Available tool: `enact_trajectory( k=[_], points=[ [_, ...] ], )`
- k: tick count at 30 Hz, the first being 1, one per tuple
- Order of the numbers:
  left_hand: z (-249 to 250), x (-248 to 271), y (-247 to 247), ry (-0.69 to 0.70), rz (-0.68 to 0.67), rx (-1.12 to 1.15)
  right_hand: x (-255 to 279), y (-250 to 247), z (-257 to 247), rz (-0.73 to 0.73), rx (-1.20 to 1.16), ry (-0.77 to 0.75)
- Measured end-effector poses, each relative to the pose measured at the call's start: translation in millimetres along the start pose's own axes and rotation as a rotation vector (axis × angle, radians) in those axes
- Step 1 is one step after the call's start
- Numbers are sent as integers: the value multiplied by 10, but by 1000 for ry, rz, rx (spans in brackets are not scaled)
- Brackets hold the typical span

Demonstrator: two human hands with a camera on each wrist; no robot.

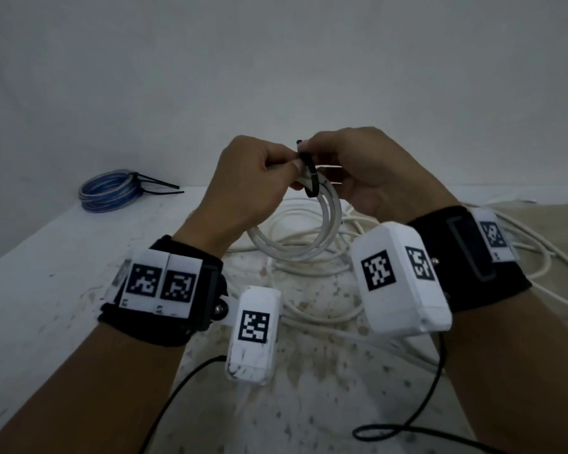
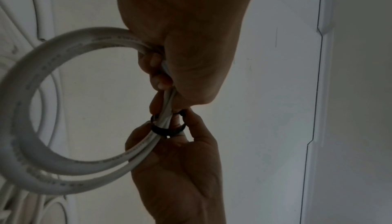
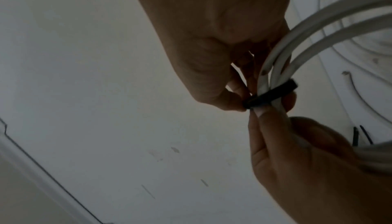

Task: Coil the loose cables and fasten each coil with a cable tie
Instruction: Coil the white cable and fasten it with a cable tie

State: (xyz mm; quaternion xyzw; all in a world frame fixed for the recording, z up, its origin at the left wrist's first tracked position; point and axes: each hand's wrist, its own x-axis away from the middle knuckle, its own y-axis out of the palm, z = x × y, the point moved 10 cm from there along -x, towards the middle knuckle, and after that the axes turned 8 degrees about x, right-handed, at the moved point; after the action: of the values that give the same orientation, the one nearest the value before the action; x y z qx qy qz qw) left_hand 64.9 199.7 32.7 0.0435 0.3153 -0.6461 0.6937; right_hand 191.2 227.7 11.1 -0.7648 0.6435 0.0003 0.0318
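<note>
White coil (image 1: 312,231) of about three loops hangs between two hands above the bench (image 1: 63,257). Left hand (image 1: 243,185) has its grip clamped on the bunched strands; right hand (image 1: 364,172) pinches one black tie (image 1: 311,174) looped round them. One blue coil (image 1: 109,191), bound with two black ties, lies far left. Loose white cable (image 1: 312,314) sprawls beneath.

Both forearms reach forward, raised, wrists banded in black straps. The left hand (image 1: 243,185) and right hand (image 1: 368,172) meet fingertip to fingertip, fingers curled, thumbs pinching inward.
</note>
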Motion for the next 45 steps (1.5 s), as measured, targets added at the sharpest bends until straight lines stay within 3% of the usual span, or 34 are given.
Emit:
enact_trajectory(
  k=[3, 6, 8, 12, 15, 20, 23, 28, 36, 40, 43, 45],
  points=[
    [19, 0, 25, 29, 1, 23, -12, -34, -60, 38, -21, -25],
    [24, 47, 144, 29, -28, 88, -23, -204, -255, 198, 181, -185],
    [-38, 90, 247, -10, -39, 97, -23, -297, -303, 234, 278, -205],
    [-141, 90, 261, -67, 1, 138, -20, -310, -180, 115, 468, -73],
    [-99, 83, 217, -51, 9, 131, -32, -235, -143, 98, 542, -68],
    [-16, 83, 154, -24, 18, 81, -16, -187, -6, 35, 415, 30],
    [-29, 71, 156, -44, 7, 59, 14, -121, -43, -10, 291, -10],
    [-31, 77, 155, -38, 16, 116, -65, -171, -186, 144, 389, -137],
    [39, 95, 195, 13, 72, 167, -108, -460, -191, 403, 392, -175],
    [-24, 92, 144, 1, 133, 113, -82, -338, -210, 294, 308, -177],
    [-85, 88, 119, -42, 145, 134, -51, -165, -262, 150, 400, -236],
    [-125, 94, 99, -88, 148, 165, -22, -117, -309, 135, 444, -303]
  ],
)
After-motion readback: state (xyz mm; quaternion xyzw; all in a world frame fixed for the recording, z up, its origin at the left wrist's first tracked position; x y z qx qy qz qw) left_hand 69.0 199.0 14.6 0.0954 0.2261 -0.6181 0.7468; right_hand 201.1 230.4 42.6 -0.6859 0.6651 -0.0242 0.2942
